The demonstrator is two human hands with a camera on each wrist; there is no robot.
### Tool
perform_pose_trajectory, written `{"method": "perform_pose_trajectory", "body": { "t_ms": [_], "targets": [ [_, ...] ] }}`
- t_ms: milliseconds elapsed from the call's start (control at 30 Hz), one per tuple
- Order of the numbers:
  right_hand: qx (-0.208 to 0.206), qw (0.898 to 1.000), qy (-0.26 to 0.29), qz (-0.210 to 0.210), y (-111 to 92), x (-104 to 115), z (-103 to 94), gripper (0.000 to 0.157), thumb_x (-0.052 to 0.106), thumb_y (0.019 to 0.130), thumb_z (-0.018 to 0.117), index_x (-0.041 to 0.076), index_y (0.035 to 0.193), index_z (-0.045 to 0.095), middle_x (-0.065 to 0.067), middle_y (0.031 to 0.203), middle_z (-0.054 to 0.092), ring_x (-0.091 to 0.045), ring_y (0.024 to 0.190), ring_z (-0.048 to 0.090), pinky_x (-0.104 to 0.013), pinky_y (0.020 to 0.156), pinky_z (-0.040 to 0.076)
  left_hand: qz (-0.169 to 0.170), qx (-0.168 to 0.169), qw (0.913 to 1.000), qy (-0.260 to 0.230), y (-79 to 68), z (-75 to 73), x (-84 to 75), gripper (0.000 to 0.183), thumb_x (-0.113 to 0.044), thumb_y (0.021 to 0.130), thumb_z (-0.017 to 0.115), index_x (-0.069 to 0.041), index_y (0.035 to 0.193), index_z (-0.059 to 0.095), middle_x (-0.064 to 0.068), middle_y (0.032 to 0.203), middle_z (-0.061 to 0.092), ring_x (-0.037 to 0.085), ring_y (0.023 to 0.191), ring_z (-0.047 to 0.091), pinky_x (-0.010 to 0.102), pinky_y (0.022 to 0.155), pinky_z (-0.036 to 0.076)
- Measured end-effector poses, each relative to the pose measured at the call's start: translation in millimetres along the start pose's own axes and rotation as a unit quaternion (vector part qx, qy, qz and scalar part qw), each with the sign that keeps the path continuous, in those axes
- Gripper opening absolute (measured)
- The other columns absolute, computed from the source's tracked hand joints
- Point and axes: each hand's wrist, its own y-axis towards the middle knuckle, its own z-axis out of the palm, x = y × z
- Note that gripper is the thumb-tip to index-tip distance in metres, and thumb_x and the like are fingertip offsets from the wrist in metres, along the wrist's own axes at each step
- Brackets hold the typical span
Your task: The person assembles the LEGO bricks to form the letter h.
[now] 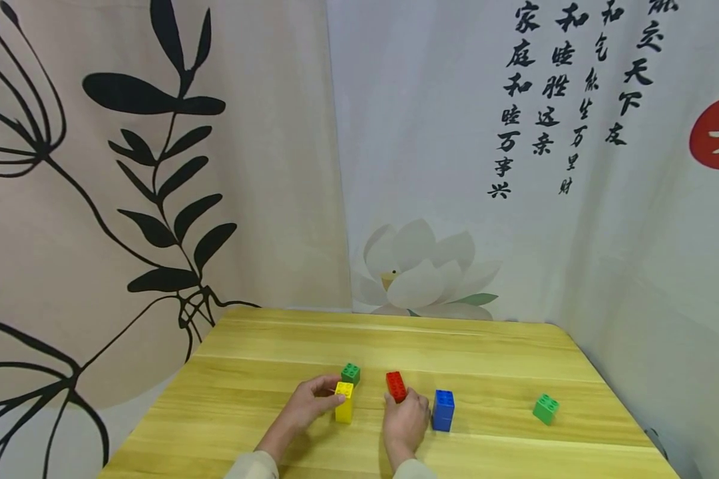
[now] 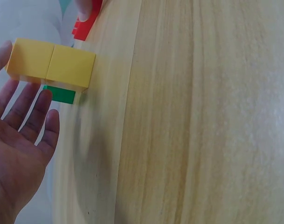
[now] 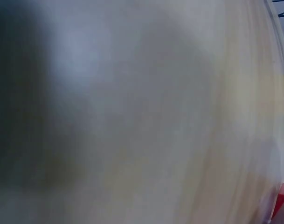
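Note:
My left hand (image 1: 304, 404) holds a stack of two yellow bricks (image 1: 344, 407) by its top, thumb on the near side and index finger behind. In the left wrist view the yellow stack (image 2: 51, 64) stands between that thumb and the fingers (image 2: 37, 116). Just behind it is a green brick (image 1: 351, 373), partly hidden. To the right, my right hand (image 1: 405, 423) pinches the near end of a red brick (image 1: 396, 386). Only a corner of the red brick (image 3: 282, 198) shows in the right wrist view, which is mostly blurred.
Two stacked blue bricks (image 1: 443, 410) stand close to the right of my right hand. Farther right lies another green brick (image 1: 545, 408). The wooden table (image 1: 479, 346) ends at a printed curtain (image 1: 287, 199) along the back.

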Motion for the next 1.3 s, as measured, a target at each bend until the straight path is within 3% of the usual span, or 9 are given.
{"method": "perform_pose_trajectory", "body": {
  "t_ms": [567, 1300],
  "targets": [
    [0.003, 1.0, -0.003, -0.013, 1.6, 0.3, -9.9, 0.04, 0.015, 0.081, 0.078, -0.008, 0.112, 0.067, -0.026, 0.104, 0.063, -0.039, 0.097, 0.059, -0.052, 0.087, 0.047, 0.015, 0.009, 0.9998, 0.011, -0.5, 2.2, 3.9, 0.056, -0.036, 0.09, 0.071, -0.002, 0.132, 0.059, 0.011, 0.12, 0.066, 0.02, 0.108, 0.06, 0.033, 0.084, 0.055],
    [0.05, 0.997, 0.052, 0.012, 5.5, 1.7, -20.9, 0.042, 0.017, 0.086, 0.073, -0.002, 0.122, 0.064, -0.023, 0.109, 0.063, -0.037, 0.098, 0.061, -0.054, 0.087, 0.049, 0.0, 0.007, 0.9986, 0.052, 1.8, -3.0, 3.2, 0.049, -0.039, 0.086, 0.074, -0.009, 0.124, 0.066, 0.006, 0.116, 0.069, 0.018, 0.105, 0.062, 0.04, 0.091, 0.053]
  ]
}}
